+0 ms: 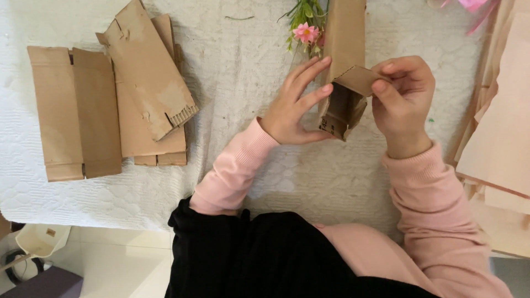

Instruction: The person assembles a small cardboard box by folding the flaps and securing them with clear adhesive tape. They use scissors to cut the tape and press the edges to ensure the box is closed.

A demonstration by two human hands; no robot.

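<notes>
Brown cardboard box (346, 66), pink sleeves (237, 165), a pink flower (305, 32), white quilted cloth (237, 72).

Your cardboard box (346, 60) runs off the top edge, so you can't see its far end. Its inside is too dark to make out. Your flowers (305, 27) are half hidden behind it, and the paper sheets (505, 132) and pink ribbon (473, 5) are cut by the right and top edges.
</notes>
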